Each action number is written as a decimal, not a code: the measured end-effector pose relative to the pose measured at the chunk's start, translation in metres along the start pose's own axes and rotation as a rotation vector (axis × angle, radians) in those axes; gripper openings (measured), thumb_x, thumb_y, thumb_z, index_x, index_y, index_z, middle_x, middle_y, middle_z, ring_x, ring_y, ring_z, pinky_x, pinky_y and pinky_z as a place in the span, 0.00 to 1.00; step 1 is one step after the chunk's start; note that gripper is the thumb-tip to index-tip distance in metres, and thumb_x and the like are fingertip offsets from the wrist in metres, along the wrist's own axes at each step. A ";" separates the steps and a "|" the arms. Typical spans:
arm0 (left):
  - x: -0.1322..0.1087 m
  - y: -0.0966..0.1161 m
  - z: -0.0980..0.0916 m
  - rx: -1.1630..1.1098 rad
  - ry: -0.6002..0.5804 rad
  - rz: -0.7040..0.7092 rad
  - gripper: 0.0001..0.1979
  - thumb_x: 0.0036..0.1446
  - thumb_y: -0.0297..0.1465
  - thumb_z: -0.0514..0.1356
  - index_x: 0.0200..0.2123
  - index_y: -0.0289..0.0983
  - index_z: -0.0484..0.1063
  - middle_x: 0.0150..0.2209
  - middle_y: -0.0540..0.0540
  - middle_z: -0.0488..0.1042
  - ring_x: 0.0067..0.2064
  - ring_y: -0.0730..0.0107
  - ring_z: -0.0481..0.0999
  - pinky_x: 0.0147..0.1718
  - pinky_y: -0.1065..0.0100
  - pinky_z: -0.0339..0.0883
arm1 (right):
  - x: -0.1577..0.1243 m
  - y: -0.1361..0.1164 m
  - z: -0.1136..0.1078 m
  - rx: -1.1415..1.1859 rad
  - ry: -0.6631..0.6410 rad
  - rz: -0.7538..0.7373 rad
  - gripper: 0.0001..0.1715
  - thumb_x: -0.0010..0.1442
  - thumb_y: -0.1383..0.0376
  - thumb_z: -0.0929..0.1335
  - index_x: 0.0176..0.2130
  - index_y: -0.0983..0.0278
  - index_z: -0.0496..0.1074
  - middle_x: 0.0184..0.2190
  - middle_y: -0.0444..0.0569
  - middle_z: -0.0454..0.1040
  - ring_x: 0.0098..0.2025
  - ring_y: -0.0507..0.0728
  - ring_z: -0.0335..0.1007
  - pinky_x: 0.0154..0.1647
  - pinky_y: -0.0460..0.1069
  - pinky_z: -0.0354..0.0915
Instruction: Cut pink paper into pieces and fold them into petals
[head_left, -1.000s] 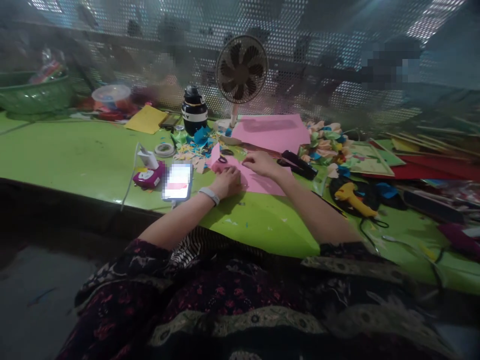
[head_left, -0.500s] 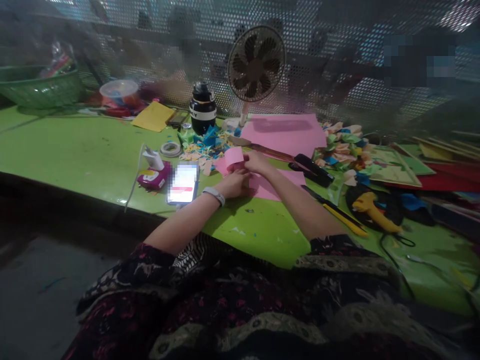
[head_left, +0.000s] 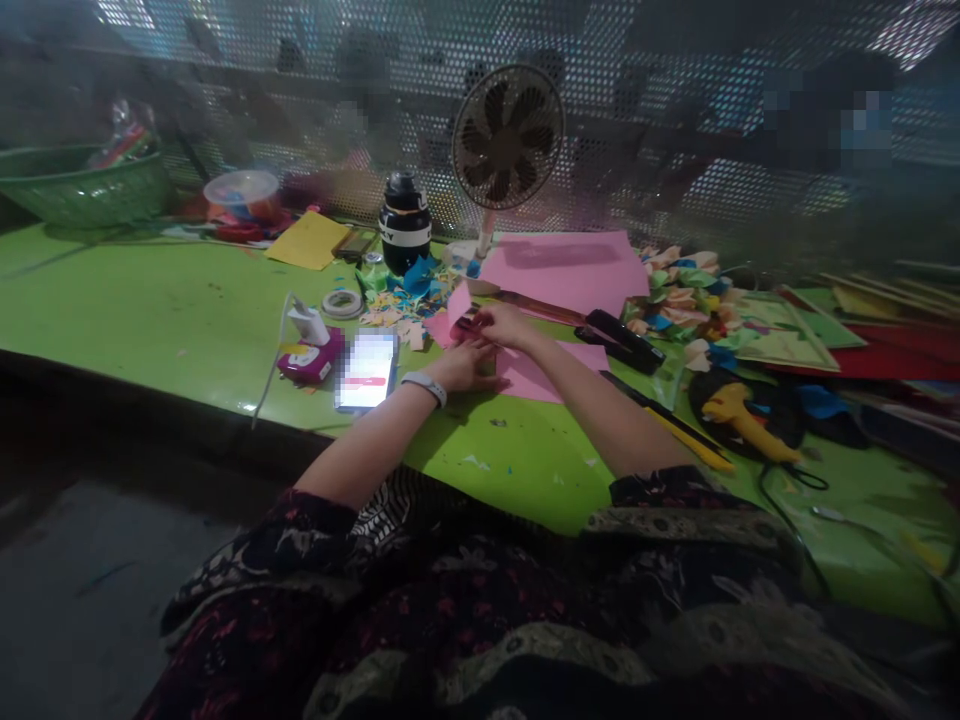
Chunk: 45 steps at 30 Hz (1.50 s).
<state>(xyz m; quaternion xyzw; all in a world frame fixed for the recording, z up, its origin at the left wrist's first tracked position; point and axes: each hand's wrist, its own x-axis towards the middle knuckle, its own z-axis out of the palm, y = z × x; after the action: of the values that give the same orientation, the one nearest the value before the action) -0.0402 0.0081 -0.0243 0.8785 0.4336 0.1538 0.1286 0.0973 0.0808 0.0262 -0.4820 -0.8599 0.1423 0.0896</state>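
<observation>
A pink paper sheet (head_left: 536, 375) lies on the green table (head_left: 150, 310) in front of me. My left hand (head_left: 466, 366), with a white band on its wrist, rests on the sheet's near left part, fingers curled down on it. My right hand (head_left: 506, 323) pinches the sheet's left corner flap (head_left: 456, 303) and holds it raised off the table. A lit phone (head_left: 366, 370) lies just left of my left wrist.
A small fan (head_left: 508, 140), a black jar (head_left: 405, 222) and a larger pink sheet (head_left: 564, 270) stand behind. Paper scraps (head_left: 401, 300), a tape roll (head_left: 342, 302), a black stapler (head_left: 621, 340), a yellow glue gun (head_left: 739, 408), folded paper shapes (head_left: 679, 290) and a green basket (head_left: 82, 190) surround the hands.
My right hand has moved left and lifted the pink sheet's corner, folding it upward. My left hand stays pressed on the sheet. The camera view shifted slightly.
</observation>
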 end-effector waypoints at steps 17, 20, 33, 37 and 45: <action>0.001 0.012 0.003 0.111 -0.050 -0.077 0.34 0.71 0.49 0.52 0.72 0.35 0.60 0.75 0.35 0.56 0.76 0.48 0.53 0.74 0.45 0.41 | -0.160 0.087 -0.006 -0.327 -0.077 -0.103 0.30 0.73 0.52 0.62 0.63 0.69 0.73 0.65 0.64 0.72 0.65 0.70 0.70 0.65 0.61 0.66; -0.001 0.011 0.003 0.087 -0.046 -0.051 0.34 0.71 0.49 0.53 0.71 0.36 0.61 0.75 0.36 0.56 0.76 0.51 0.54 0.74 0.47 0.43 | -0.159 0.081 0.001 -0.403 -0.035 -0.076 0.26 0.75 0.59 0.59 0.60 0.69 0.74 0.61 0.64 0.76 0.59 0.68 0.76 0.57 0.60 0.70; -0.001 0.008 0.000 -0.016 0.117 -0.019 0.27 0.65 0.31 0.60 0.67 0.38 0.67 0.65 0.37 0.73 0.64 0.54 0.74 0.63 0.52 0.68 | -0.166 0.084 -0.011 -0.188 0.057 -0.087 0.21 0.68 0.66 0.63 0.55 0.62 0.79 0.53 0.56 0.82 0.55 0.65 0.77 0.56 0.57 0.69; -0.002 0.009 -0.002 -0.017 0.117 -0.047 0.29 0.63 0.33 0.61 0.67 0.37 0.66 0.64 0.36 0.74 0.64 0.51 0.74 0.63 0.51 0.69 | -0.169 0.083 -0.015 -0.195 0.128 -0.023 0.16 0.70 0.64 0.63 0.45 0.63 0.81 0.48 0.57 0.83 0.48 0.64 0.78 0.47 0.55 0.68; -0.008 0.017 -0.007 -0.165 0.067 0.095 0.33 0.62 0.43 0.67 0.67 0.39 0.67 0.66 0.36 0.71 0.66 0.52 0.71 0.64 0.49 0.65 | -0.162 0.078 -0.007 -0.046 0.215 0.041 0.22 0.66 0.53 0.69 0.25 0.62 0.69 0.29 0.49 0.75 0.32 0.56 0.68 0.33 0.50 0.55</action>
<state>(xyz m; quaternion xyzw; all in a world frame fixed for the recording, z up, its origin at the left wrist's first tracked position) -0.0349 -0.0078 -0.0126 0.8789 0.3812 0.2243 0.1785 0.2461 -0.0175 0.0039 -0.5141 -0.8382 0.0716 0.1674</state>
